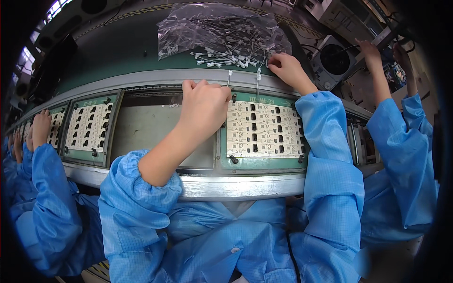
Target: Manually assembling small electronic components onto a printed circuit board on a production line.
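Observation:
My left hand point(205, 106) is closed over the left edge of a green fixture point(266, 164). A short white cable point(229, 79) with a white connector stands up from its fingers, whose tips are partly hidden. In the fixture lie several white circuit boards point(266, 137) with black components. My right hand point(289, 70) is above the fixture's far side, fingers curled beside the loose cable pile; what they pinch is too small to tell. Just left of it, another white cable point(258, 84) rises upright from the top board.
A clear plastic bag point(217, 30) of white-ended cables lies on the green bench top point(113, 61). Another loaded fixture point(87, 125) sits left along the metal-edged line point(236, 187). Small white pieces point(171, 105) lie between fixtures. Co-workers' hands point(41, 126) are left, and others right near a fan-like device point(335, 59).

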The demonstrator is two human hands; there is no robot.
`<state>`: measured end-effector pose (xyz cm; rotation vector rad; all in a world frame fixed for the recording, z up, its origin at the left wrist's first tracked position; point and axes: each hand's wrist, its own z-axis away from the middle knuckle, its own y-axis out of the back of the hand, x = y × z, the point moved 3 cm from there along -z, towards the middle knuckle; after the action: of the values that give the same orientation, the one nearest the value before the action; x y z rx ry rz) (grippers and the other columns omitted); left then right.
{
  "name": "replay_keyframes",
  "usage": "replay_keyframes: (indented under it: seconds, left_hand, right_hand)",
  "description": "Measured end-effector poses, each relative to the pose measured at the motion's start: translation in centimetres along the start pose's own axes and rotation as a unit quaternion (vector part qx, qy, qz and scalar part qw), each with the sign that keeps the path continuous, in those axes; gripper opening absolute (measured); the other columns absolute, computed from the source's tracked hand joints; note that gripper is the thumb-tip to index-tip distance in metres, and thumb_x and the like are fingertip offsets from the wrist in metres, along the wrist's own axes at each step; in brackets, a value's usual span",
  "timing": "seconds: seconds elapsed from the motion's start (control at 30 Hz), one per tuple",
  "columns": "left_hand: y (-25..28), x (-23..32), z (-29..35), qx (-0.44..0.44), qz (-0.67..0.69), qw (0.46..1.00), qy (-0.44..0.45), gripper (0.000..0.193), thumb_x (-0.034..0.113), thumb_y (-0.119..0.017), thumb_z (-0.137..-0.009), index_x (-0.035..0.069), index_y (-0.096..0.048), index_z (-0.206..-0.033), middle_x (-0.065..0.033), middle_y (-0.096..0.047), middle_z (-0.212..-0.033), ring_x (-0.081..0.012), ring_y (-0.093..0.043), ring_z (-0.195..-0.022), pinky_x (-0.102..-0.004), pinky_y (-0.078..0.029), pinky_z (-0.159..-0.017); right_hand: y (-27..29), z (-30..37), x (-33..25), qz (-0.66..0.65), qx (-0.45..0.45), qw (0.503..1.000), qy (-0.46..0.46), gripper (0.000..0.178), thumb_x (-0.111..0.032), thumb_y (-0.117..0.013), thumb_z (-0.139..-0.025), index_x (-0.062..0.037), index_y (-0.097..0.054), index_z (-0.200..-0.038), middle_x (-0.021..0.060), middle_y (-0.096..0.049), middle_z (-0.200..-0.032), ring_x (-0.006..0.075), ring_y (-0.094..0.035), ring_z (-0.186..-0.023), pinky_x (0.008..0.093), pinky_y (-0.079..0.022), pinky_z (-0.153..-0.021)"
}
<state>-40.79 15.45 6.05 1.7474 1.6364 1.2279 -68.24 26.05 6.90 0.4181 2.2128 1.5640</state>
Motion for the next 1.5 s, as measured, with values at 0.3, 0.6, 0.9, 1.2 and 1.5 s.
replay_keyframes:
  seconds: [0.3, 0.6, 0.9, 1.2, 1.5]
  left_hand:
    - [-0.5, -0.1, -0.1, -0.033, 0.056, 0.996, 0.057, 0.009, 0.013, -0.068, -0.08, 0.013, -0.076, -0.081, -0.0015, -0.067, -0.085, -0.0242, -0.059, -0.091, -0.0433, -0.034, -0.085]
    - [-1.4, -2.7, -0.2, -0.117, 0.166, 0.961, 0.19, 0.007, 0.024, -0.077, -0.077, 0.021, -0.079, -0.082, 0.0011, -0.064, -0.096, -0.0253, -0.054, -0.104, -0.0455, -0.034, -0.088]
    - [-0.9, -1.6, -0.2, -0.065, 0.088, 0.983, 0.146, 0.008, 0.024, -0.076, -0.076, 0.022, -0.08, -0.083, 0.0015, -0.061, -0.095, -0.0255, -0.051, -0.106, -0.0449, -0.034, -0.089]
    - [-1.2, -2.1, 0.1, -0.091, 0.14, 0.971, 0.17, 0.007, 0.023, -0.076, -0.077, 0.022, -0.08, -0.083, 0.0019, -0.06, -0.093, -0.0255, -0.051, -0.105, -0.044, -0.035, -0.087]
    - [-0.4, -0.2, -0.6, -0.039, 0.088, 0.99, 0.103, 0.007, 0.022, -0.074, -0.076, 0.021, -0.079, -0.082, -0.0012, -0.061, -0.094, -0.0276, -0.051, -0.102, -0.0437, -0.035, -0.086]
  right_hand:
    - [-0.7, 0.2, -0.5, -0.058, 0.077, 0.995, 0.003, 0.022, -0.023, -0.065, -0.086, -0.0058, -0.07, -0.097, 0.0118, -0.07, -0.096, 0.0318, -0.067, -0.093, 0.0417, -0.051, -0.083]
    - [2.6, 2.8, 1.7, -0.367, 0.131, 0.916, -0.098, 0.022, -0.017, -0.063, -0.095, -0.0005, -0.066, -0.109, 0.0067, -0.073, -0.094, 0.0118, -0.067, -0.086, 0.0249, -0.052, -0.079]
    - [3.7, 4.0, 3.8, -0.517, 0.196, 0.828, -0.093, 0.019, -0.02, -0.066, -0.095, -0.005, -0.066, -0.106, 0.0046, -0.069, -0.093, 0.0093, -0.063, -0.08, 0.0217, -0.05, -0.075]
    - [4.5, 7.6, -0.3, -0.537, 0.135, 0.827, -0.093, 0.016, -0.018, -0.065, -0.095, -0.0051, -0.064, -0.103, 0.0045, -0.068, -0.092, 0.009, -0.061, -0.079, 0.0222, -0.049, -0.074]
    - [5.1, 9.4, 0.5, -0.564, 0.154, 0.803, -0.119, 0.016, -0.014, -0.063, -0.094, -0.0045, -0.062, -0.107, 0.0053, -0.067, -0.09, 0.0105, -0.06, -0.078, 0.023, -0.049, -0.072]
